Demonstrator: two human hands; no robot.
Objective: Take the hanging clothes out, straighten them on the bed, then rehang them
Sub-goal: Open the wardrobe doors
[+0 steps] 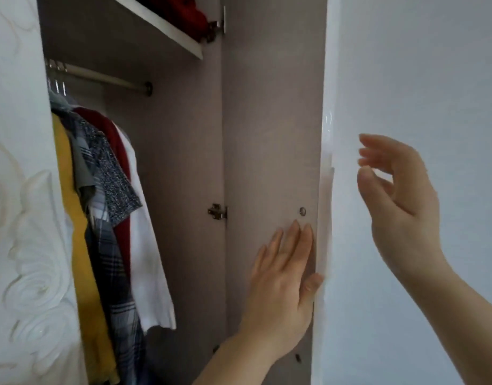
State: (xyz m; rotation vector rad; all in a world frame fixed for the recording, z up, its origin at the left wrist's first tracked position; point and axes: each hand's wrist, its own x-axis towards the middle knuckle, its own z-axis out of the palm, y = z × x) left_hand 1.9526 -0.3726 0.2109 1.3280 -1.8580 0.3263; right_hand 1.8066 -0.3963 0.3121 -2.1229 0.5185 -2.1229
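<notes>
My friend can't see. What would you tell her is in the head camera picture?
A person's left hand lies flat on the inside of an open wardrobe door, while the right hand hangs open in the air beside its white front. Inside, yellow, plaid, red and white shirts hang from a rail.

Left hand point(281, 276), right hand point(403, 207), 2 bare forearms point(467, 318).

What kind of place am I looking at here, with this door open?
Most likely a bedroom wardrobe: shirts hang from a rail, a shelf sits above them, and the left hand lies flat on the inner face of the hinged door.
</notes>
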